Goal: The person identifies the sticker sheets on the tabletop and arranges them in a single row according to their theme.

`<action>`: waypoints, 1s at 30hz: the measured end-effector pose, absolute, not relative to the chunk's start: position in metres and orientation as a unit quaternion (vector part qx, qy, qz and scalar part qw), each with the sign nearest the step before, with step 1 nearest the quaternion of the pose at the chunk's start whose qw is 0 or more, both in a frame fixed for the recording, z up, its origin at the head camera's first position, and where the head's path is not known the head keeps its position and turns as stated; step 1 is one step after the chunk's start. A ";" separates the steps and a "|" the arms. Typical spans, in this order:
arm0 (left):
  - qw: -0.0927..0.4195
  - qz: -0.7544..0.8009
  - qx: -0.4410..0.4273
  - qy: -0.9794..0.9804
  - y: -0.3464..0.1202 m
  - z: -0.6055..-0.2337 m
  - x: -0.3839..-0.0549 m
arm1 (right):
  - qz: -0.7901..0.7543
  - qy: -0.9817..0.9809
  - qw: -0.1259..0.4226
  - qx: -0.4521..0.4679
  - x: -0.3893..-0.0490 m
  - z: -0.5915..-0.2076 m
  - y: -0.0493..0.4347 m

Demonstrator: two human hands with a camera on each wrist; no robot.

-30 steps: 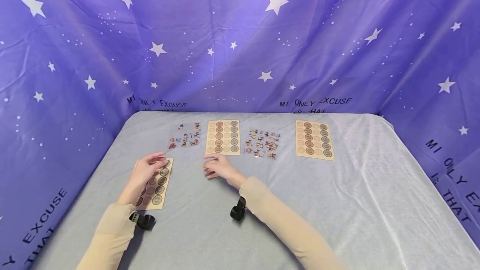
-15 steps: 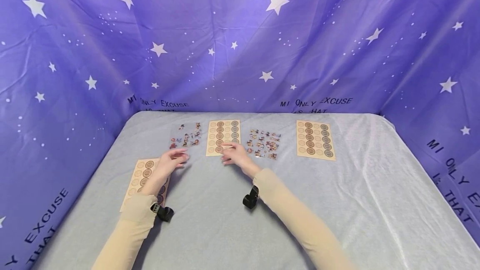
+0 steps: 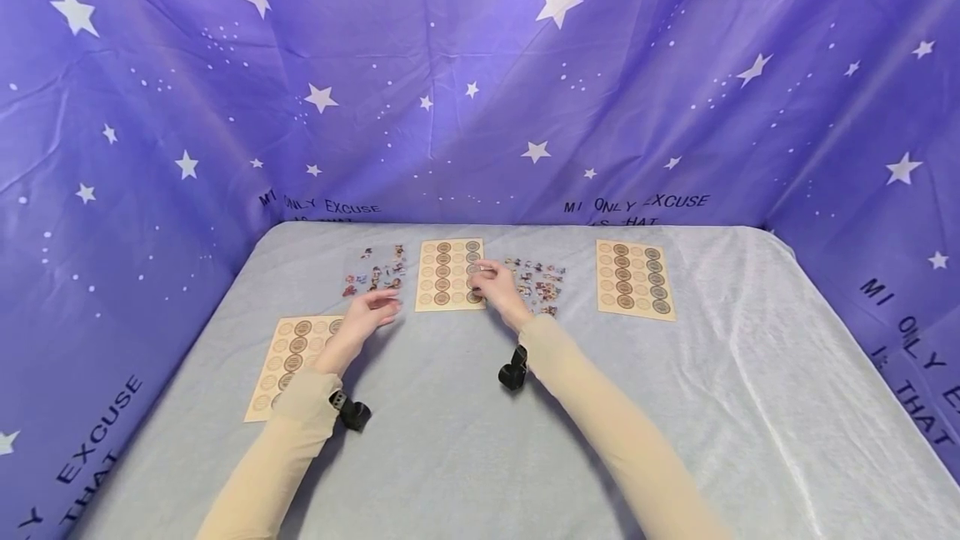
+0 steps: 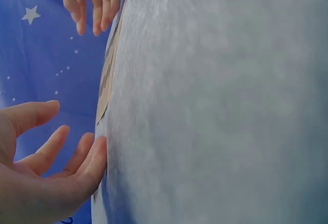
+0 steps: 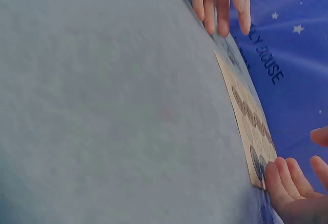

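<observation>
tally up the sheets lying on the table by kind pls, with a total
Rectangular tan paper sheets with rows of round designs: 3
Clear plastic sheets with small multicoloured figures: 2
Total: 5

On the table [image 3: 442, 457], the middle circle sheet [image 3: 446, 275] is flanked left and right by figure sheets [image 3: 377, 274]. One circle sheet [image 3: 635, 281] is placed far right, another circle sheet [image 3: 288, 348] near left.
</observation>
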State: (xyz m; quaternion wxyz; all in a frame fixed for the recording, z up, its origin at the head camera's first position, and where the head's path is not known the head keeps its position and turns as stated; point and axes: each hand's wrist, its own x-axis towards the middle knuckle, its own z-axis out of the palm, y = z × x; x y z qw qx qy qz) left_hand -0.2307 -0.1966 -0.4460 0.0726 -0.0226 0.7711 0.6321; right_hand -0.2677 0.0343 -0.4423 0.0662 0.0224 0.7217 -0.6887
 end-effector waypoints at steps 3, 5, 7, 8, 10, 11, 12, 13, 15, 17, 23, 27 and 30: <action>0.075 0.637 -0.031 0.766 -0.191 -0.447 -0.234 | -0.683 0.729 0.049 0.026 -0.274 -0.444 0.038; 0.076 0.639 -0.038 0.764 -0.188 -0.447 -0.237 | -0.679 0.732 0.043 0.031 -0.277 -0.444 0.039; 0.077 0.640 -0.039 0.764 -0.184 -0.446 -0.239 | -0.677 0.734 0.041 0.033 -0.279 -0.443 0.040; 0.074 0.638 -0.040 0.765 -0.183 -0.445 -0.240 | -0.677 0.735 0.039 0.033 -0.279 -0.443 0.041; 0.064 0.633 -0.043 0.770 -0.179 -0.443 -0.240 | -0.675 0.736 0.037 0.034 -0.281 -0.443 0.041; 0.061 0.629 -0.046 0.774 -0.178 -0.442 -0.239 | -0.674 0.737 0.037 0.033 -0.282 -0.443 0.041; 0.058 0.623 -0.047 0.779 -0.176 -0.442 -0.240 | -0.672 0.739 0.035 0.031 -0.282 -0.443 0.041; 0.055 0.622 -0.054 0.780 -0.174 -0.441 -0.241 | -0.669 0.742 0.033 0.030 -0.283 -0.444 0.041; 0.052 0.623 -0.055 0.778 -0.174 -0.445 -0.246 | -0.661 0.749 0.030 0.027 -0.284 -0.444 0.041; 0.044 0.646 -0.027 0.761 -0.180 -0.463 -0.257 | -0.656 0.754 0.027 0.024 -0.284 -0.444 0.041; 0.025 0.694 0.033 0.719 -0.213 -0.571 -0.330 | -0.660 0.750 0.031 0.019 -0.286 -0.446 0.042; 0.025 0.689 0.025 0.724 -0.213 -0.585 -0.342 | -0.651 0.758 0.038 0.022 -0.288 -0.447 0.042; 0.023 0.669 -0.006 0.743 -0.213 -0.598 -0.353 | -0.635 0.771 0.045 0.024 -0.288 -0.447 0.043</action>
